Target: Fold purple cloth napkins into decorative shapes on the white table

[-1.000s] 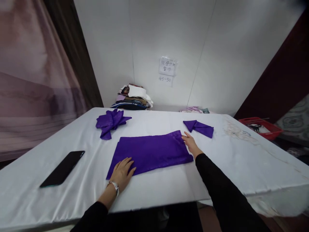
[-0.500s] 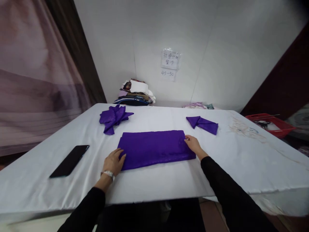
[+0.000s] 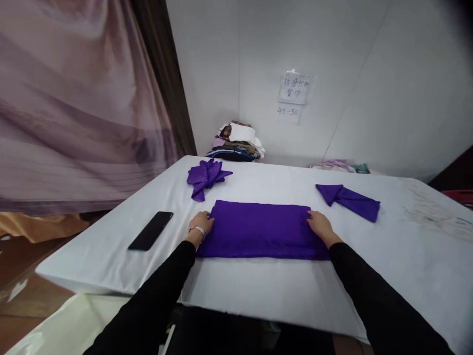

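A purple napkin (image 3: 258, 229), folded into a wide rectangle, lies flat in front of me on the white-covered table. My left hand (image 3: 202, 224), with a bracelet at the wrist, grips its left edge near the far corner; the fingertips are partly hidden. At the opposite end, my right hand (image 3: 320, 227) pinches the right edge close to the far corner. Beyond the left hand lies a purple napkin folded into a fan-like shape (image 3: 207, 177). Another purple napkin, folded into a strip with a pointed end (image 3: 349, 199), rests past the right hand.
A black phone (image 3: 151, 230) lies on the tablecloth (image 3: 269, 286) at the left. Behind the table is a stack of folded cloths (image 3: 236, 143), and a paper sign (image 3: 293, 91) hangs on the wall. A curtain (image 3: 84, 98) drapes on the left.
My left hand has moved from the napkin's near left side up to its far left corner and closed on the edge. My right hand stays at the right edge. The view has turned left.
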### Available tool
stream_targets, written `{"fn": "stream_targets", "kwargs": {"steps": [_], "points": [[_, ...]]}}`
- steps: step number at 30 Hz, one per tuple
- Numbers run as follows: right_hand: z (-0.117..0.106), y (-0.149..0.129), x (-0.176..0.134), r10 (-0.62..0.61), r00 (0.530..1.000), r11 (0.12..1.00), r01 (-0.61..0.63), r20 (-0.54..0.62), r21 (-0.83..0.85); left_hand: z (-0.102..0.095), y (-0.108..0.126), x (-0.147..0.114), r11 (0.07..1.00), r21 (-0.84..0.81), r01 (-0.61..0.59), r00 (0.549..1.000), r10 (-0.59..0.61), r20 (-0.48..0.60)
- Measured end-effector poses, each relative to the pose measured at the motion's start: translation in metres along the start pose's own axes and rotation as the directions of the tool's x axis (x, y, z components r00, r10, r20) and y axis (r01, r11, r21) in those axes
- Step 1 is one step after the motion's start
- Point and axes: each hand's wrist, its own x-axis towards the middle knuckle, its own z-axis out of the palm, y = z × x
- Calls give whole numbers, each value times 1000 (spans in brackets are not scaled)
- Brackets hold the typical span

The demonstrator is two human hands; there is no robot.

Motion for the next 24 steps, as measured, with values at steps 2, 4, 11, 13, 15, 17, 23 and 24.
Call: {"fn": "stream_targets", "kwargs": {"steps": [2, 4, 11, 13, 15, 17, 23, 24], "points": [[-1, -2, -2, 5, 1000, 1000, -5, -16, 4, 1, 0, 5, 1000, -19, 13, 1000, -12, 22], [-3, -4, -6, -3, 998, 999, 5, -58, 32, 3, 0, 9, 999, -37, 13, 1000, -12, 22], [-11, -4, -20, 25, 984, 963, 24, -179, 270, 7, -10, 8, 982, -183, -52, 992, 29, -124], [-13, -1, -18, 61, 979, 941, 9, -194, 338, 3, -9, 8, 974, -220, -58, 985, 20, -170], [-16, 1, -12, 111, 975, 921, -28, -193, 388, -3, -5, 10, 966, -252, -65, 978, 12, -207], [-17, 3, -5, 163, 974, 918, -91, -159, 386, -8, 2, 16, 960, -274, -61, 978, 2, -210], [-13, 6, 12, 229, 970, 933, -196, -79, 301, -3, 17, 40, 979, -203, 2, 997, -19, -81], [-11, 6, 13, 230, 970, 935, -198, -76, 294, 0, 18, 42, 984, -180, 10, 998, -22, -64]]}}
